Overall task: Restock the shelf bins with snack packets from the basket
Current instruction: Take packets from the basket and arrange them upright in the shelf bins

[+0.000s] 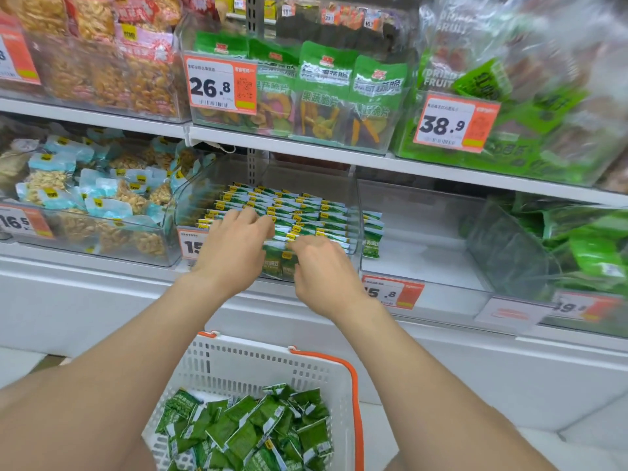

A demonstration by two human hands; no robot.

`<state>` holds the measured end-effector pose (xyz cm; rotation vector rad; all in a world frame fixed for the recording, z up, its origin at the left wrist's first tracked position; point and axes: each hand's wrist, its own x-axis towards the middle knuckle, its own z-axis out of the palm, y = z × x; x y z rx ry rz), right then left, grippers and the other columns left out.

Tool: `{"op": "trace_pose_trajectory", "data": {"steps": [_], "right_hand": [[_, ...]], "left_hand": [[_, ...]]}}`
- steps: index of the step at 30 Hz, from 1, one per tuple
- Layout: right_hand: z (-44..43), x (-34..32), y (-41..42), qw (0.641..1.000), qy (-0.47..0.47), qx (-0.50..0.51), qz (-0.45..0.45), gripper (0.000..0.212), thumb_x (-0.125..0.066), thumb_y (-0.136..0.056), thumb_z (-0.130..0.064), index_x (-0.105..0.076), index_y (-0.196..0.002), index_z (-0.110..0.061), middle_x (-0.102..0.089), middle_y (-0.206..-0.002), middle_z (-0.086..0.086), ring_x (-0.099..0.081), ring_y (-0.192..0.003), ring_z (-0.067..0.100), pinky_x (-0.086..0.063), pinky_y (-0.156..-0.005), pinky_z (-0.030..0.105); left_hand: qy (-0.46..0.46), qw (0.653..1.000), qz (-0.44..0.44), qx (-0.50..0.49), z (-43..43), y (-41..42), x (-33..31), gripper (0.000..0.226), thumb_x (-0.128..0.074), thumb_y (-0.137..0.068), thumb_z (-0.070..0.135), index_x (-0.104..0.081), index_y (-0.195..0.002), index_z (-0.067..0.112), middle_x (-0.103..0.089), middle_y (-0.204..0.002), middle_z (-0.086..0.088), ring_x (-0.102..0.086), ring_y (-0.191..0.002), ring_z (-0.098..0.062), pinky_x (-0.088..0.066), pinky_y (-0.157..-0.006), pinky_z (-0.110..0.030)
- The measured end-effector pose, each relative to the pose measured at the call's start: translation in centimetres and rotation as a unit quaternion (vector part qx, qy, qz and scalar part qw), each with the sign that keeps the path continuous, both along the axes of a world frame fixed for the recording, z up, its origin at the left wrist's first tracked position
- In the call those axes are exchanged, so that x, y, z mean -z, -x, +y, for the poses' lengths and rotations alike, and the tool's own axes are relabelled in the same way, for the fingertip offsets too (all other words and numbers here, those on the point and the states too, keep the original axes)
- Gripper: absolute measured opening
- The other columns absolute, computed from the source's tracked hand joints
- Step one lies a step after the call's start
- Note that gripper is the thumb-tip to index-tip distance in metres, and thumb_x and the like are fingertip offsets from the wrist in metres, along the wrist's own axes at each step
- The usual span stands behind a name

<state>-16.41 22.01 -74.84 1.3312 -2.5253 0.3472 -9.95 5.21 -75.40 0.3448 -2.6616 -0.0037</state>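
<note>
A clear shelf bin point(353, 212) on the lower shelf holds several rows of small green snack packets point(299, 212) standing upright. My left hand point(231, 246) reaches into the bin's front, fingers curled over the front row of packets. My right hand point(323, 270) is beside it at the bin's front edge, its fingers curled on the tops of the front packets point(277, 258). Below, a white basket point(238, 362) with an orange handle holds a loose pile of the same green packets point(251, 430).
The clear bin point(424, 253) to the right holds only a short stack of green packets point(372, 236) at its left wall. Bins of nut packets point(85, 202) sit left, green bags point(577, 243) right. The upper shelf carries veggie chips point(323, 90). Price tags line the bin fronts.
</note>
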Motion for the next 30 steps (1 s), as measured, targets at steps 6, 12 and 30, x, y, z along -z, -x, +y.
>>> {"op": "trace_pose_trajectory", "data": {"steps": [6, 12, 30], "right_hand": [[4.0, -2.6, -4.4, 0.991, -0.105, 0.026, -0.075, 0.010, -0.053, -0.091, -0.017, -0.062, -0.096, -0.015, -0.055, -0.086, 0.008, -0.061, -0.084, 0.037, -0.038, -0.059, 0.032], [8.8, -3.0, -9.2, 0.966, -0.242, 0.019, -0.085, 0.013, -0.053, -0.097, -0.023, -0.062, -0.095, -0.014, -0.055, -0.091, 0.006, -0.056, -0.074, 0.028, -0.044, -0.062, 0.034], [14.6, 1.1, -9.1, 0.931, -0.327, 0.046, -0.153, 0.022, -0.052, -0.095, -0.015, -0.048, -0.073, -0.017, -0.052, -0.084, 0.005, -0.057, -0.070, 0.028, -0.044, -0.057, 0.032]], "left_hand": [[-0.030, 0.996, -0.073, 0.041, 5.0, -3.4, -0.9, 0.026, -0.054, -0.090, 0.015, -0.068, -0.107, 0.030, -0.072, -0.101, -0.002, -0.065, -0.096, -0.032, -0.045, -0.066, -0.036], [-0.012, 0.980, -0.190, 0.050, 8.0, -8.1, -0.8, 0.023, -0.051, -0.098, 0.028, -0.065, -0.116, 0.031, -0.070, -0.110, 0.001, -0.065, -0.105, -0.029, -0.047, -0.069, -0.036], [0.003, 0.940, -0.328, 0.091, 13.8, -10.2, 1.8, 0.032, -0.046, -0.105, 0.031, -0.059, -0.134, 0.027, -0.061, -0.130, -0.007, -0.061, -0.115, -0.031, -0.055, -0.089, -0.044]]}}
